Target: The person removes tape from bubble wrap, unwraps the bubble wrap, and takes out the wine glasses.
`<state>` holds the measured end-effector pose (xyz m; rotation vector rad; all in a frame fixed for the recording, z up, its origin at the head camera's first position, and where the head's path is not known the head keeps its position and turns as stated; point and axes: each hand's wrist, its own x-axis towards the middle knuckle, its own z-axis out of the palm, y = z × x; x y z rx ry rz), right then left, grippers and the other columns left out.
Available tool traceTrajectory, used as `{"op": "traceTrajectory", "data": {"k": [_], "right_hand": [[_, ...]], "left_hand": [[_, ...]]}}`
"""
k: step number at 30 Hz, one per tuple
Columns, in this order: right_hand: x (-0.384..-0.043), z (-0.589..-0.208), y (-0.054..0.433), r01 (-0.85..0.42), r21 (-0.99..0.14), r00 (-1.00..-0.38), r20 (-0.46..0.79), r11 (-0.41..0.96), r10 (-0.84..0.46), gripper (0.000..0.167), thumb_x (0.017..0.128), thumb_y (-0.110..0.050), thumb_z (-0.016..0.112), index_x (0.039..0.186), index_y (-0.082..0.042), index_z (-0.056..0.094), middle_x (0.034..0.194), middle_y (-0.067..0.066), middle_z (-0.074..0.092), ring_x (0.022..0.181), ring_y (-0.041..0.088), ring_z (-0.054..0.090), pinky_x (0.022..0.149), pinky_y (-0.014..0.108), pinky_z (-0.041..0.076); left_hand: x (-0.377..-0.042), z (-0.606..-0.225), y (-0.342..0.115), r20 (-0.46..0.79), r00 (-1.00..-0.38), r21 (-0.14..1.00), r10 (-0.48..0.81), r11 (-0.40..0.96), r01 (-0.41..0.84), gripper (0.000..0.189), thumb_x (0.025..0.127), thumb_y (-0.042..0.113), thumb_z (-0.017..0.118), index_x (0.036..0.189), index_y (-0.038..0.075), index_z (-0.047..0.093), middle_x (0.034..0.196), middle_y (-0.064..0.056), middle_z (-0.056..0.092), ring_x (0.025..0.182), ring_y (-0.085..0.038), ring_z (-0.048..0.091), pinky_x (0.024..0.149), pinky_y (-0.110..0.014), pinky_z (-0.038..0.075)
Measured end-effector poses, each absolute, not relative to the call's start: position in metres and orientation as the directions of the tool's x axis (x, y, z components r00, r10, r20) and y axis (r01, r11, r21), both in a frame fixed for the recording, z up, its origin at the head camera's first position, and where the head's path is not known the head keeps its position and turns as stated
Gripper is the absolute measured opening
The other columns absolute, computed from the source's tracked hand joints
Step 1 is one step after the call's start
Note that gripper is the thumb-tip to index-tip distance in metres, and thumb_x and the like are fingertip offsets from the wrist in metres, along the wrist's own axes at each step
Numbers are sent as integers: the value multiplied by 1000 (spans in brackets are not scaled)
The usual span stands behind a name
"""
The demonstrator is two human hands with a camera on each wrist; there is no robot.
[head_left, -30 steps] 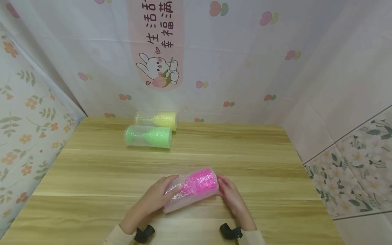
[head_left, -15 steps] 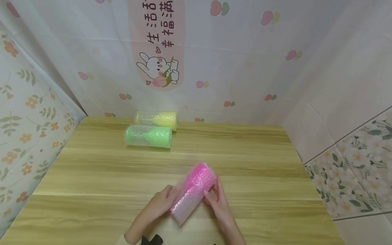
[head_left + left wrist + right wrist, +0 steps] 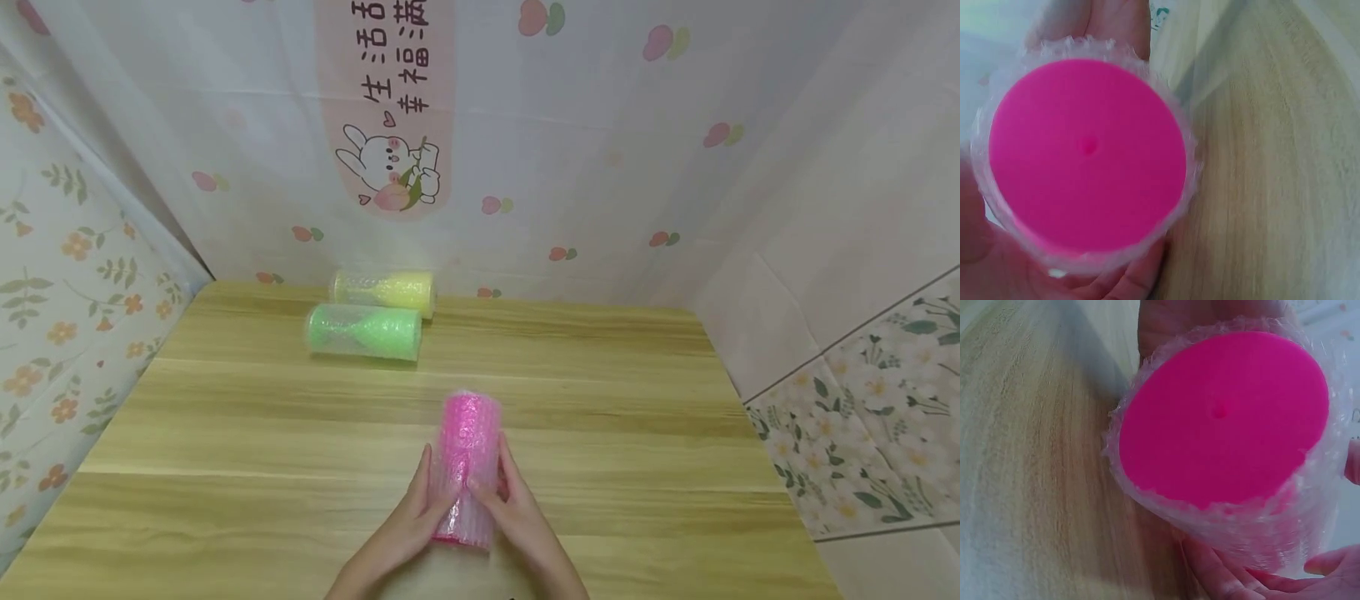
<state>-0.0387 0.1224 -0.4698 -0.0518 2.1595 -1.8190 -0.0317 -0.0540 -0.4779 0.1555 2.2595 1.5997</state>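
A person's left hand [image 3: 411, 517], at eight o'clock, and right hand [image 3: 522, 510], at four, grip a pink cylinder [image 3: 468, 437] from both sides, thumbs over the top, its length pointing to twelve o'clock above the near part of the wooden surface [image 3: 622, 437]. The grip is closed around slick, ridged bubble wrap [image 3: 1254, 534], and that is the likeliest source of trouble: loosened fingers could let the sleeve slide, and its round sides could roll if it were set down unsteadied. The near end, facing six o'clock, shows a bare pink disc [image 3: 1088, 194] with a small dimple [image 3: 1219, 411] at its centre, so a steep tilt that way might ease the contents out of the sleeve. Glare on the film makes the form inside hard to judge, though it is pink. Farther off, toward eleven o'clock, a green cylinder [image 3: 364, 333] lies crosswise in its own clear wrap, its colour tapering toward nine o'clock; just beyond it lies a wrapped yellow cylinder [image 3: 390, 292]. At the far edge hangs a cloth [image 3: 585, 150] printed with a rabbit [image 3: 382, 158].
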Motion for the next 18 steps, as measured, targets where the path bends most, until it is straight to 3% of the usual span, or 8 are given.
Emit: {"op": "traceTrajectory", "data": {"k": [5, 11, 15, 18], "right_hand": [[-39, -471, 122, 179, -969, -938, -221, 173, -267, 82, 93, -28, 56, 150, -9, 0, 149, 30, 17, 128, 47, 37, 97, 49, 43], [-40, -469, 124, 207, -968, -917, -243, 143, -315, 80, 93, -27, 55, 150, -8, 1, 145, 31, 25, 123, 43, 43, 91, 44, 50], [-41, -464, 131, 180, -962, -924, -238, 207, -298, 75, 94, -27, 54, 149, -5, 8, 145, 28, 27, 121, 41, 44, 89, 43, 50], [-44, -457, 135, 125, -953, -953, -193, 276, -233, 68, 92, -26, 56, 147, -6, 21, 143, 24, 33, 118, 39, 47, 89, 43, 50]], "left_hand": [[-35, -481, -49, -184, -958, 941, 221, 320, -107, 95, 88, 45, 58, 150, 11, -6, 147, -30, 14, 131, -54, 24, 97, -68, 31], [-47, -481, -52, -142, -977, 974, 160, 198, -109, 85, 89, 35, 59, 151, 12, 5, 146, -30, 17, 127, -55, 29, 91, -63, 41], [-51, -478, -57, -175, -976, 974, 130, 168, -152, 75, 90, 33, 59, 150, 15, 17, 140, -27, 28, 116, -46, 47, 88, -51, 50], [-51, -474, -57, -170, -976, 975, 134, 169, -146, 71, 90, 32, 59, 148, 15, 22, 138, -24, 33, 110, -36, 53, 89, -45, 50]]}}
